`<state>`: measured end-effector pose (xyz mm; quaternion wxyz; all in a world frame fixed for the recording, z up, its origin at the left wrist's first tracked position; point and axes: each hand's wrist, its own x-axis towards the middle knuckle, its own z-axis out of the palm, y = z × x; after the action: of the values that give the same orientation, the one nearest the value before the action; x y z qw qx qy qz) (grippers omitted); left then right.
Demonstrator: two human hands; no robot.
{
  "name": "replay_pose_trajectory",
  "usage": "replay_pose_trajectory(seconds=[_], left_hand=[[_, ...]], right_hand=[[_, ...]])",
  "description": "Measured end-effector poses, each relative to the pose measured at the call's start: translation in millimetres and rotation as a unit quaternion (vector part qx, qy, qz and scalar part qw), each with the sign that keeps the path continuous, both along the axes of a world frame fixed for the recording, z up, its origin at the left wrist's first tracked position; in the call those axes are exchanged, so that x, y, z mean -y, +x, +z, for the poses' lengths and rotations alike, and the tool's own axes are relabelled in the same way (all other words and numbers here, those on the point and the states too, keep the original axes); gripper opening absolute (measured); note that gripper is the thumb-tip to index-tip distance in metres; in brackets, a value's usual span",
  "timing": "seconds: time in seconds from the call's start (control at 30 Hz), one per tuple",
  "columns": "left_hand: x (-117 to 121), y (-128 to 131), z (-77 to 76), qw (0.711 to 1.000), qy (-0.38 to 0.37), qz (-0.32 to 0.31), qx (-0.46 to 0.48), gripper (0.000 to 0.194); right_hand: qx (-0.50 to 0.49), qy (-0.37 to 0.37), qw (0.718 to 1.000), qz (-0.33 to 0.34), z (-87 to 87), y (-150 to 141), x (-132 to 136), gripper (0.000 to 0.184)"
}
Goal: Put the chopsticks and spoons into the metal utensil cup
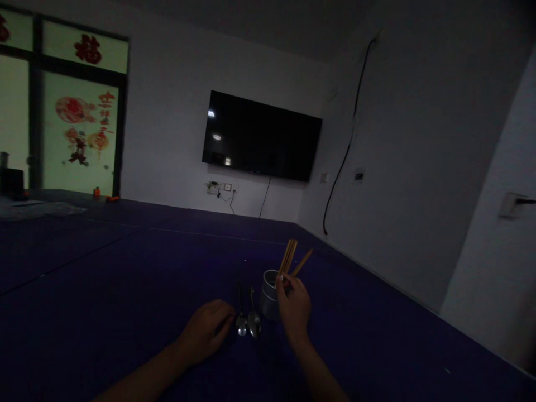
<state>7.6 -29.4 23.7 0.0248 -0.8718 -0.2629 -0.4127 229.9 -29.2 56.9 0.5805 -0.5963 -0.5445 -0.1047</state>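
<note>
Several wooden chopsticks (287, 257) rise from the fingers of my right hand (295, 306), which is closed on them at the rim of a grey metal cup (269, 293). One of the chopsticks (302, 262) slants away to the right of the bunch; whether it is gripped or leans in the cup is hidden behind the hand. Two metal spoons (242, 322) (253, 321) lie side by side left of the cup, bowls toward me. My left hand (208, 326) rests on the purple surface (167, 268) just left of the spoons, thumb apart from the curved fingers, holding nothing visible.
A dark television (262, 137) hangs on the far wall, above sockets (221, 187) and cables. A black cable (349, 139) runs down the right wall. At the far left are glass doors (79, 123) with red decorations, small orange objects (112, 199) and a plastic sheet (42, 209).
</note>
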Motion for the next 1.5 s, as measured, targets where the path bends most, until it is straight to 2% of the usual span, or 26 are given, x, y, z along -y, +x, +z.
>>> replay_pose_trajectory(seconds=[0.57, 0.87, 0.97, 1.07, 1.17, 1.27, 1.37, 1.5], left_hand=[[-1, 1, -1.9, 1.0, -0.017, -0.02, -0.01, 0.019], [-1, 1, -2.0, 0.999, -0.028, -0.004, -0.029, 0.022], [-1, 1, -2.7, 0.999, -0.028, -0.003, -0.023, 0.022], [-2, 1, -4.0, 1.0, -0.022, 0.002, -0.019, 0.022], [-4, 0, -5.7, 0.999, -0.019, 0.021, -0.018, 0.021], [-6, -1, -7.3, 0.999, -0.02, 0.045, -0.015, 0.019], [-8, -2, -8.0, 0.998, -0.026, 0.06, -0.017, 0.018], [-8, 0, -7.2, 0.996, -0.034, 0.077, -0.027, 0.019]], right_hand=[[0.048, 0.032, 0.998, 0.007, 2.8, -7, 5, 0.033], [0.076, 0.054, 0.995, 0.026, 1.1, -12, 7, 0.029], [0.116, 0.079, 0.99, 0.023, -0.5, -15, 8, 0.031], [0.188, 0.094, 0.976, 0.05, -3.1, -23, 13, 0.031], [0.266, 0.038, 0.955, 0.126, -5.0, -38, 19, 0.032], [0.341, -0.081, 0.916, 0.194, -6.7, -52, 24, 0.03], [0.38, -0.164, 0.889, 0.195, -10.4, -58, 24, 0.026], [0.381, -0.188, 0.889, 0.173, -18.1, -56, 21, 0.019]])
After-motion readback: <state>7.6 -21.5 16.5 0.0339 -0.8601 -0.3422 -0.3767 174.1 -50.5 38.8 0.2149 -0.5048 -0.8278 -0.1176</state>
